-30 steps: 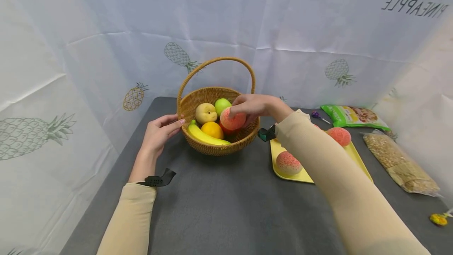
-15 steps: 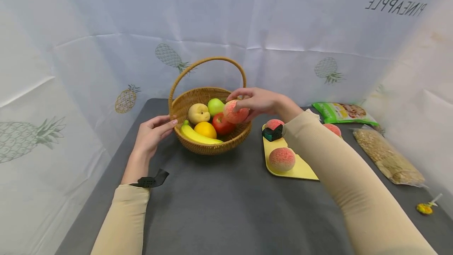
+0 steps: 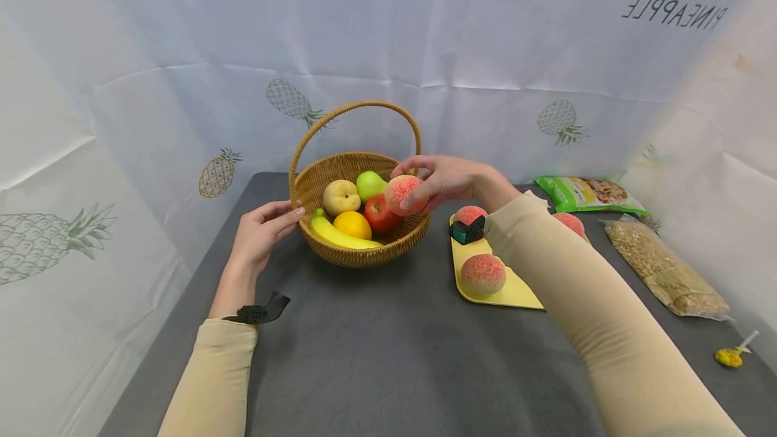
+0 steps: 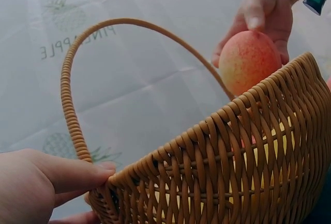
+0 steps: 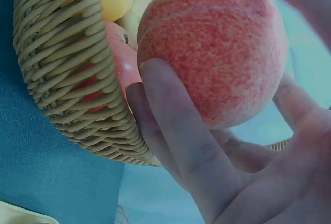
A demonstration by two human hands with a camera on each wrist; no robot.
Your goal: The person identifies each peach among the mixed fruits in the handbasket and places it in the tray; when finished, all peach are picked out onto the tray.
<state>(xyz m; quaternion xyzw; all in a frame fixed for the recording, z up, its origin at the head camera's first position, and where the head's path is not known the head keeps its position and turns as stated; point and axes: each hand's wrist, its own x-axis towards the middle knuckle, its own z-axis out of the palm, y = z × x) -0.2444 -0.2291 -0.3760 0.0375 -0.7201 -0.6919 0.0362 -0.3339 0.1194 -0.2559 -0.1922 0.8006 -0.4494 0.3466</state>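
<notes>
A peach (image 3: 402, 193) is in my right hand (image 3: 452, 179), which grips it at the basket's right rim, above the fruit. In the right wrist view, fingers curl round the pink, speckled peach (image 5: 220, 48). My left hand (image 3: 257, 238) pinches the left rim of the wicker basket (image 3: 358, 258) near its handle, thumb on top in the left wrist view. Inside the basket lie a red apple (image 3: 382, 214), an orange (image 3: 352, 225), a banana (image 3: 340, 235), a pale yellow peach (image 3: 341, 197) and a green apple (image 3: 370, 185).
Right of the basket, a yellow tray (image 3: 516, 292) bears several peaches, one of them (image 3: 483, 274) near its front edge; my right forearm hides part of it. Beyond lie a green packet (image 3: 591, 194), a clear bag of oats (image 3: 668, 268) and a small yellow flower (image 3: 730, 356).
The peach in my right hand has moved up and right within the basket, uncovering the red apple. My left hand keeps its hold on the rim. The head view has turned slightly right.
</notes>
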